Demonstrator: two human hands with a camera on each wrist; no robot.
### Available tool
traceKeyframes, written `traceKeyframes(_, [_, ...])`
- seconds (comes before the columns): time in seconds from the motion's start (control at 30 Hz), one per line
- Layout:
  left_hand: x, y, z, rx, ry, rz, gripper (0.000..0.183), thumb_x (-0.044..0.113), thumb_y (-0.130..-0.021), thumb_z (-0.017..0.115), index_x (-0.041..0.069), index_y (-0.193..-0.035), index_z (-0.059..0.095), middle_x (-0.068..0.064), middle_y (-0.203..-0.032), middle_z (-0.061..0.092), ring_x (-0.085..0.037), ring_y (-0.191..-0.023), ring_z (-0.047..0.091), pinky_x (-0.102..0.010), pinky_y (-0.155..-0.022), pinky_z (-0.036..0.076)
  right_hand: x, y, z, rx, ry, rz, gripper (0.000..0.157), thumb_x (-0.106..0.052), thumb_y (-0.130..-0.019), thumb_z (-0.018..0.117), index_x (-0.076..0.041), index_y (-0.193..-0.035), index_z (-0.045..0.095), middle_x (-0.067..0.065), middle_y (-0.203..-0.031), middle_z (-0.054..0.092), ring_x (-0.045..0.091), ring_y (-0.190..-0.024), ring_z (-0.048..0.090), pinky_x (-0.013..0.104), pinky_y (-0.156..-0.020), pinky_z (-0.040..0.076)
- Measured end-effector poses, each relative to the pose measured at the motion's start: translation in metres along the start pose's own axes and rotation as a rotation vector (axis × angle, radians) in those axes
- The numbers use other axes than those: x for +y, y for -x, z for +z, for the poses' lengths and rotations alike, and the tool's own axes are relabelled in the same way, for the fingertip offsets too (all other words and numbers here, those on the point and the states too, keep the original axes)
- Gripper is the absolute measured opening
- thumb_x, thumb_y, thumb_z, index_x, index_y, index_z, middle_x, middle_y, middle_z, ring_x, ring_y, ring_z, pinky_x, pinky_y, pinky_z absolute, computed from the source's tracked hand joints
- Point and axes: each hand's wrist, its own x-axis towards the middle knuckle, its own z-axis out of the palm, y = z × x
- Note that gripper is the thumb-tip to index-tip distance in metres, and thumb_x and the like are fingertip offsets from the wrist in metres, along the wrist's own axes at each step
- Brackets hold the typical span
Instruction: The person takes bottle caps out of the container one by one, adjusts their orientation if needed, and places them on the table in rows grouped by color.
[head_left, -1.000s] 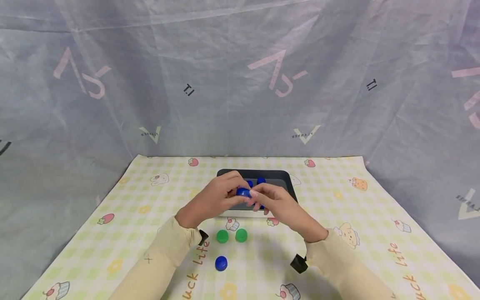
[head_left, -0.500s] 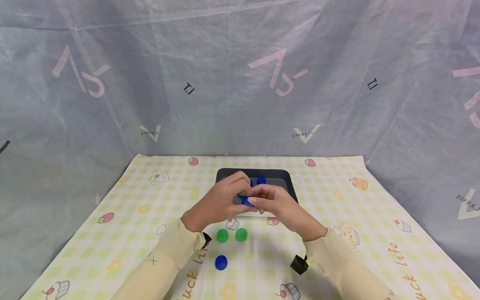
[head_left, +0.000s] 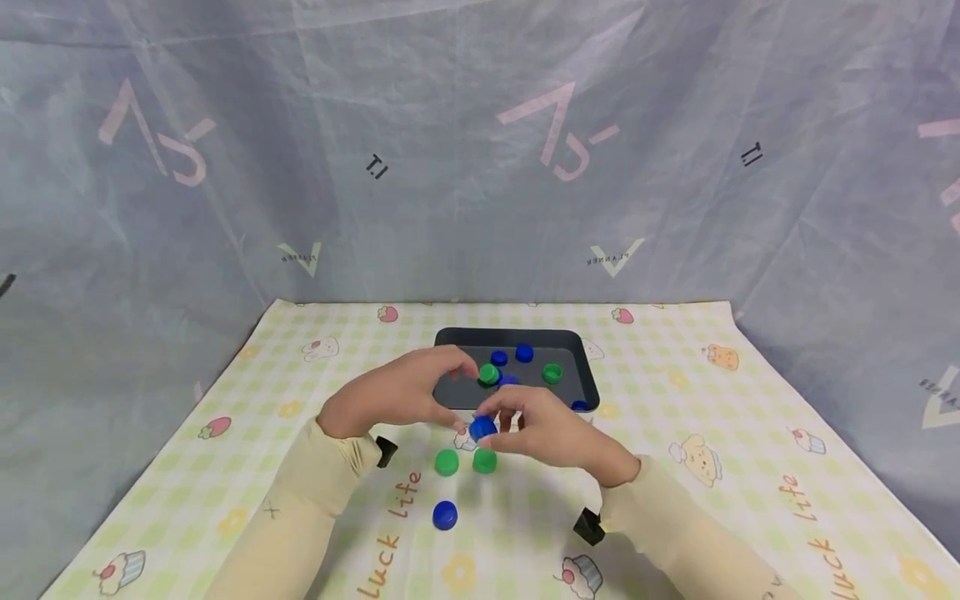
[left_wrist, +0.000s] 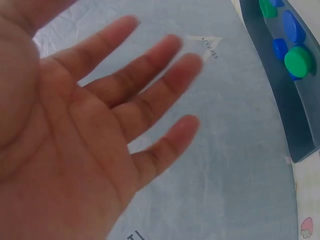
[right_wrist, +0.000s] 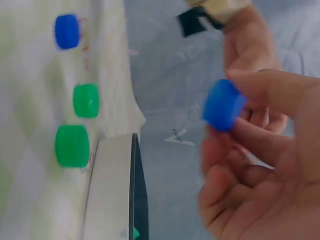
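My right hand pinches a blue bottle cap between thumb and fingers, in the air just in front of the tray. In the right wrist view the held blue cap appears close up. The left hand is beside it on the left, its fingers spread and apart from the cap; the left wrist view shows its palm with nothing in it. Several blue and green caps lie in the dark tray, including a green cap near the left fingertips and another green cap farther right.
On the checked tablecloth, two green caps, one left and one right, lie below the hands. Nearer to me is a single blue cap. A grey curtain hangs behind and at both sides.
Both hands were together over the tray at the blue cap. The left hand has let go and moved left, spreading its fingers. The right hand has brought the cap nearer to me.
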Motion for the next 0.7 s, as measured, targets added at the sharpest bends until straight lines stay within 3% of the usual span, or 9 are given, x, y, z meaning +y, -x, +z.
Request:
traceKeyframes(0.17, [-0.005,-0.003,0.001,-0.043,-0.021,-0.019,0.055,0.025,-0.082,0.084,0.012,-0.129,0.059,0.002,-0.125,0.057,-0.018,-0.114,0.054,-0.039,-0.099,0.045,0.002,-0.004,0.017,-0.198,0.261,0.000,0.020,-0.027,-0.086,0.080,-0.021,-0.104,0.072,-0.016,-0.094,0.062,0.005,-0.079,0.057,0.022,-0.073,0.049])
traceKeyframes(0.3, [-0.009,-0.006,0.004,-0.059,-0.031,-0.033,0.058,0.028,-0.081,0.085,0.011,-0.130,0.059,0.002,-0.125,0.058,-0.018,-0.115,0.055,-0.038,-0.100,0.045,0.003,-0.004,0.029,-0.296,0.370,0.015,0.017,-0.028,-0.083,0.081,-0.023,-0.095,0.070,-0.018,-0.088,0.059,0.000,-0.078,0.054,0.020,-0.076,0.047])
traceKeyframes(0.7, [-0.008,-0.009,0.010,-0.089,-0.041,-0.084,0.056,0.027,-0.083,0.084,0.011,-0.130,0.059,0.000,-0.127,0.059,-0.019,-0.114,0.054,-0.039,-0.099,0.045,0.006,-0.002,0.049,-0.379,0.409,0.038,0.027,-0.038,-0.078,0.085,-0.022,-0.093,0.069,-0.016,-0.082,0.057,0.000,-0.073,0.050,0.018,-0.071,0.044])
